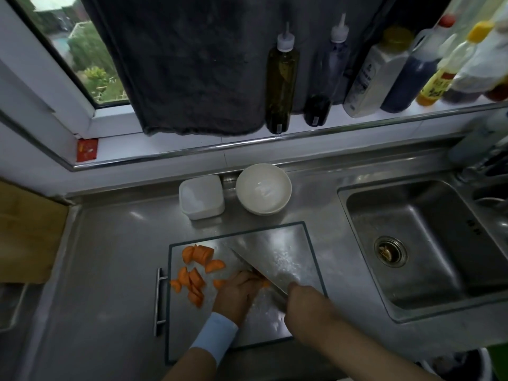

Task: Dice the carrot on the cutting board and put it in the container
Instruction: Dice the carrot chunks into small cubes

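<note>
A steel cutting board [297,237] lies on the counter in front of me. Several orange carrot chunks [196,270] are scattered over its left part. My left hand [236,294] curls over a carrot piece [265,284], of which only a small orange bit shows beside the blade. My right hand [305,299] grips the handle of a wide cleaver [275,257], whose blade stands against my left knuckles. A white square container [202,196] and a white bowl [263,188] stand behind the board, both showing nothing inside.
A steel sink [428,243] lies to the right of the board. Several bottles [281,81] line the window sill behind, and a dark towel [192,64] hangs there. A wooden board [27,232] sits at the far left. A bar handle [159,301] runs along the board's left edge.
</note>
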Demonstrator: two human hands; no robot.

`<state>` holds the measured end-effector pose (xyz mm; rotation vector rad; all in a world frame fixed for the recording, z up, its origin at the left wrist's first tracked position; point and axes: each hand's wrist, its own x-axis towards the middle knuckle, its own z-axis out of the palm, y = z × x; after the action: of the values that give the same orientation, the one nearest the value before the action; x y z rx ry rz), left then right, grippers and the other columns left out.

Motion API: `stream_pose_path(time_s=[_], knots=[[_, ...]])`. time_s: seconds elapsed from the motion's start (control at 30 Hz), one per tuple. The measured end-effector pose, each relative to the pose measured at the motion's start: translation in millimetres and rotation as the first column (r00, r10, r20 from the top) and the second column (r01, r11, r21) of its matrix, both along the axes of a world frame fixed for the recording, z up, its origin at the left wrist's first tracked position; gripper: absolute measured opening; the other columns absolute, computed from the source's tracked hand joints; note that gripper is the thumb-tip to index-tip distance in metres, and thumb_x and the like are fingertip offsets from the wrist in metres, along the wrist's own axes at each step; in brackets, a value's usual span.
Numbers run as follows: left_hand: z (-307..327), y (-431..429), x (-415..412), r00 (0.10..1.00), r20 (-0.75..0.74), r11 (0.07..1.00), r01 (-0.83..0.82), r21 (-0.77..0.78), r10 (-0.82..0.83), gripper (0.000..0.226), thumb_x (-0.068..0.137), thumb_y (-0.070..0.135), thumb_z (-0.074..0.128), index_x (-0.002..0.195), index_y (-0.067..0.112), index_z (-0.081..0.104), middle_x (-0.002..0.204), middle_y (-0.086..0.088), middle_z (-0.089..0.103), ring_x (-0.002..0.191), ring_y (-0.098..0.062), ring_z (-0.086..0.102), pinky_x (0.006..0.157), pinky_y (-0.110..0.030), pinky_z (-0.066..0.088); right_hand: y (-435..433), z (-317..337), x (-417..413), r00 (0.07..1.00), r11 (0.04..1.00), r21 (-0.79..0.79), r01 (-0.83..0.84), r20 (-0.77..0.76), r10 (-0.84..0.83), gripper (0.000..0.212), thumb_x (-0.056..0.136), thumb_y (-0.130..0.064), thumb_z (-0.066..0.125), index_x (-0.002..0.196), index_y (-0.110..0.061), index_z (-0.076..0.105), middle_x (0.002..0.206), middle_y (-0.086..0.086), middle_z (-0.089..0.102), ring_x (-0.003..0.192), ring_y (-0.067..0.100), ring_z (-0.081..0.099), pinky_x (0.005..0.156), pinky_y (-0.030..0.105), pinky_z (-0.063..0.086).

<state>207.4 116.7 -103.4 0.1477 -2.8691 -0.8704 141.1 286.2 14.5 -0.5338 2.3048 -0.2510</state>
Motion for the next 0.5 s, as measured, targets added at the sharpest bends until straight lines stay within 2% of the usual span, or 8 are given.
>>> stream_pose_path(time_s=[0.1,0.2,0.3,0.37,0.5], knots=[[0,-1,-1,1.0,-0.01,1.0,0.026,0.003,-0.026,0.027,0.084,0.029,0.049,0.09,0.021,0.074,0.095,0.001,0.069,0.087,-0.014,0.065,0.079,-0.022,0.052,0,-5,-2,1.0,1.0,-0.008,0.009,0.009,-0.008,0.017,0.091,-0.012,0.053,0.108,-0.015,0.056,0.109,0.007,0.063,0.096,0.022,0.064,0.074,0.025,0.048],[-5,-3,0,1.0,-0.018,0.999,0.017,0.029,-0.017,0.013,0.079,0.019,0.066,0.089,0.022,0.073,0.094,0.002,0.069,0.087,-0.014,0.064,0.082,-0.019,0.049,-2,-13,-3,1.0,1.0,-0.019,0.017,-0.006,-0.017,0.011,0.091,-0.011,0.051,0.098,-0.019,0.053,0.106,0.006,0.063,0.093,0.022,0.063,0.07,0.023,0.043],[-11,-5,2,1.0,0.009,0.998,0.002,0.065,-0.003,0.016,0.083,0.026,0.06,0.092,0.024,0.073,0.098,0.004,0.068,0.091,-0.012,0.063,0.086,-0.021,0.049,-7,-29,-2,0.999,0.998,-0.05,0.035,-0.04,-0.037,0.01,0.093,-0.017,0.051,0.102,-0.018,0.057,0.102,0.004,0.064,0.092,0.02,0.063,0.067,0.019,0.04],[-11,-4,3,0.999,0.035,0.997,-0.013,0.078,0.01,0.015,0.084,0.023,0.062,0.094,0.023,0.074,0.101,0.002,0.068,0.094,-0.014,0.063,0.088,-0.02,0.044,-11,-40,-1,0.997,0.996,-0.083,0.045,-0.059,-0.05,0.009,0.096,-0.023,0.053,0.102,-0.019,0.057,0.097,0.002,0.064,0.085,0.017,0.061,0.061,0.015,0.036],[-12,-2,4,1.0,0.01,0.997,-0.009,0.076,0.008,0.016,0.083,0.018,0.063,0.094,0.022,0.074,0.102,0.003,0.068,0.095,-0.009,0.06,0.092,-0.008,0.033,-15,-48,-1,0.995,0.993,-0.102,0.062,-0.066,-0.069,0.01,0.096,-0.022,0.052,0.1,-0.017,0.059,0.097,0.004,0.068,0.081,0.016,0.061,0.067,0.019,0.044]])
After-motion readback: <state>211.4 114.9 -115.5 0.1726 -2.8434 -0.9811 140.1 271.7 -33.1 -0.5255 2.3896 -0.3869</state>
